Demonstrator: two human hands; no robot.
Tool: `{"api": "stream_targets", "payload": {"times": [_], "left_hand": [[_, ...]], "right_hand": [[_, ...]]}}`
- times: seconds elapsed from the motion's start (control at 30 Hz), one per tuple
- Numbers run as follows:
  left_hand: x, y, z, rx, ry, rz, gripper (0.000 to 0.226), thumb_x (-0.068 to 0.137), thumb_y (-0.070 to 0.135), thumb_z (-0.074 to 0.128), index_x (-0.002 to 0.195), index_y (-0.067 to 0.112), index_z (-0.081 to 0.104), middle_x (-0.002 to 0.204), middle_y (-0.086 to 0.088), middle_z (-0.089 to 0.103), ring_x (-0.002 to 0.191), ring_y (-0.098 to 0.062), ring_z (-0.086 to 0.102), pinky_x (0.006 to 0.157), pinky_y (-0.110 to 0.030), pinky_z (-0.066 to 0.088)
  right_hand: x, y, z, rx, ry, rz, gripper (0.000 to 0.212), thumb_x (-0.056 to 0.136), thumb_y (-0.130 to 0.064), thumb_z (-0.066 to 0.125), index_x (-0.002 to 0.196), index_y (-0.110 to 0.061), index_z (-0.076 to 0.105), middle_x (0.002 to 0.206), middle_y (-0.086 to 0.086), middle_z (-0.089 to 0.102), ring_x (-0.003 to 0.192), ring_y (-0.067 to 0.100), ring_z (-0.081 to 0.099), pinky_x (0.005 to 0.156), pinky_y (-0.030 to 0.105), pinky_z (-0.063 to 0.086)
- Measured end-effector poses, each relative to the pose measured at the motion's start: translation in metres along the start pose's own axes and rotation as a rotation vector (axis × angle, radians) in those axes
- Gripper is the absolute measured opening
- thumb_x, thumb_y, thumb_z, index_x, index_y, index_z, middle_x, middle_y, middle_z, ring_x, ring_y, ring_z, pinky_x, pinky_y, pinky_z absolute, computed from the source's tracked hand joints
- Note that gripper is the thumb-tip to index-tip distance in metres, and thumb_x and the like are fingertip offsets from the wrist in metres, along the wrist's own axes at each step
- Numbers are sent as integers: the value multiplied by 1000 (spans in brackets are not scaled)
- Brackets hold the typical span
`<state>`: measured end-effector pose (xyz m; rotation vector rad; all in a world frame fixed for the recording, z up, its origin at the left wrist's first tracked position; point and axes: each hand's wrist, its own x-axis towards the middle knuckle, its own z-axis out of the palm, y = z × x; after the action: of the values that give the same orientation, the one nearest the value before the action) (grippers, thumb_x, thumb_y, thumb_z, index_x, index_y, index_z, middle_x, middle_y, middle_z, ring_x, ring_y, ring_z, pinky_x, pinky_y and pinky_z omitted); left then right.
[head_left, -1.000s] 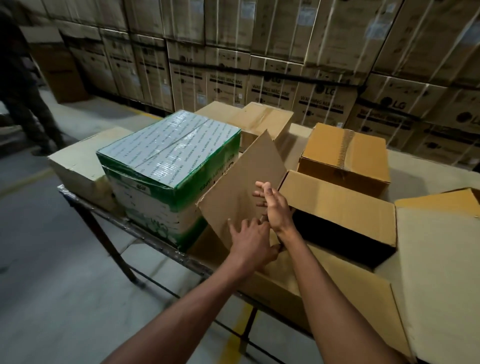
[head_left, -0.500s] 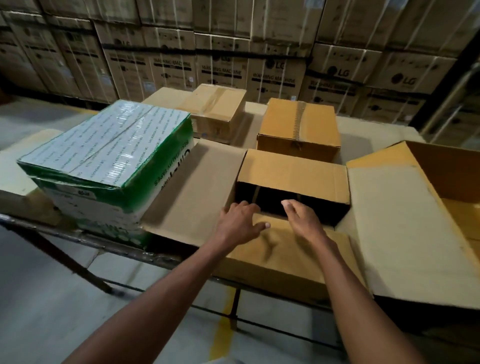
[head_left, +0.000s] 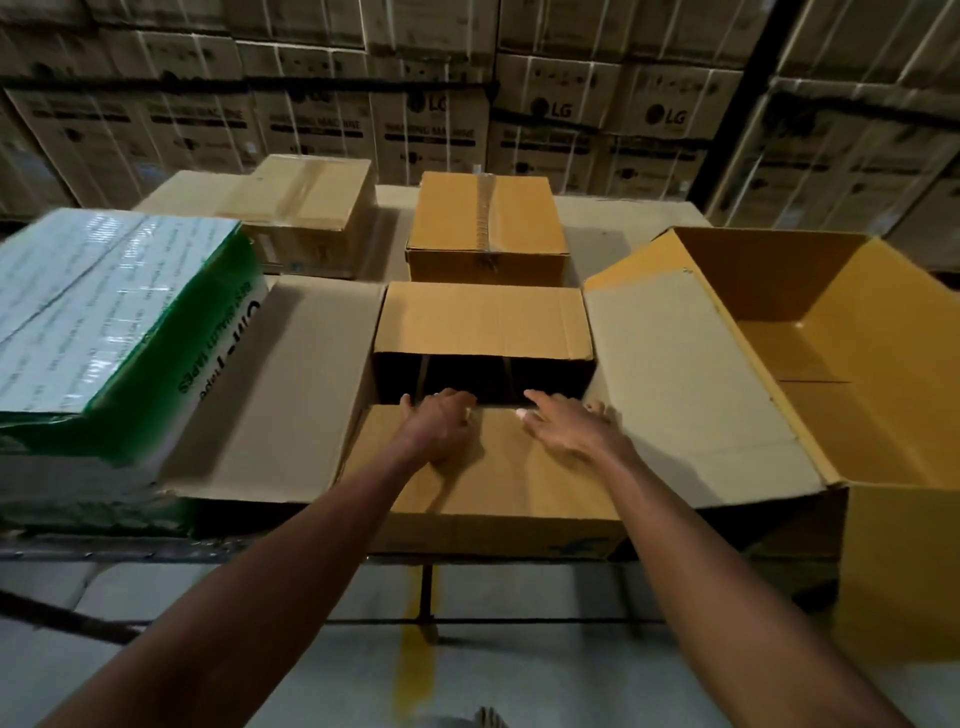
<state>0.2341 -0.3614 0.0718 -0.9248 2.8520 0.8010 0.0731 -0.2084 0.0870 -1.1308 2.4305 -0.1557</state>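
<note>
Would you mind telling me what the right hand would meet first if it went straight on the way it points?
The right hand points over the near flap into the open brown cardboard box; it would probably first meet the far flap, though depth is unclear.

Inside the open box (head_left: 483, 322) is too dark to see.

The light is dim and warm; the stacked cartons (head_left: 431, 119) behind are murky, and the inside of the open cardboard box (head_left: 483, 322) is almost black. The yellow box (head_left: 857, 364) on the right is brightest, and pale glare lies on the wrapped green-and-white box (head_left: 104, 291), which is smeared by blur. The wide lens bends the edges, and both hands cast soft shadows on the near flap (head_left: 493, 478).
</note>
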Motion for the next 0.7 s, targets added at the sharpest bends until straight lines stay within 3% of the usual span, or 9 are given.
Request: {"api": "stream_targets", "payload": {"times": [0.17, 0.27, 0.37, 0.47, 0.57, 0.63, 0.7], "left_hand": [[0, 8, -23, 32, 116, 55, 41, 103, 46, 47, 138, 27, 54, 142, -2, 55, 137, -25, 47, 118, -68, 8], [-8, 19, -50, 101, 227, 147, 38, 104, 42, 46, 135, 24, 58, 134, -2, 61, 125, -24, 55, 114, -64, 28], [-19, 23, -73, 87, 310, 271, 31, 100, 41, 53, 123, 24, 65, 117, 0, 67, 101, -18, 63, 91, -52, 55], [-37, 26, -90, 116, 369, 364, 33, 98, 43, 51, 121, 24, 66, 113, 2, 67, 98, -14, 62, 82, -45, 59], [-60, 32, -102, 126, 411, 454, 32, 100, 40, 47, 120, 23, 66, 111, 3, 66, 94, -12, 61, 74, -37, 60], [-78, 38, -105, 142, 406, 498, 26, 103, 34, 49, 122, 23, 65, 111, 4, 67, 91, -12, 62, 71, -33, 59], [-99, 46, -108, 174, 390, 514, 24, 105, 32, 49, 122, 25, 64, 108, 6, 69, 88, -10, 64, 68, -31, 58]], "right_hand": [[-3, -5, -26, 20, 223, -70, 51, 109, -52, 35, 155, -32, 41, 151, 6, 54, 141, 31, 45, 116, 54, 22], [-14, -13, -48, 53, 344, -121, 46, 108, -51, 39, 147, -30, 53, 141, 3, 63, 132, 27, 54, 111, 50, 23], [-35, -19, -71, 71, 450, -160, 40, 107, -51, 42, 121, -26, 70, 118, 1, 73, 109, 22, 64, 99, 43, 26], [-60, -28, -93, 68, 450, -168, 43, 106, -54, 45, 102, -22, 74, 101, -1, 74, 94, 19, 63, 97, 42, 28], [-88, -37, -107, 111, 453, -188, 47, 106, -52, 48, 86, -18, 73, 84, 0, 71, 79, 15, 63, 97, 42, 40], [-108, -44, -113, 145, 421, -198, 43, 104, -52, 53, 88, -18, 75, 88, 0, 73, 81, 17, 66, 81, 35, 48], [-128, -53, -119, 154, 345, -191, 35, 102, -51, 58, 105, -23, 77, 111, -1, 74, 99, 19, 66, 78, 33, 47]]}}
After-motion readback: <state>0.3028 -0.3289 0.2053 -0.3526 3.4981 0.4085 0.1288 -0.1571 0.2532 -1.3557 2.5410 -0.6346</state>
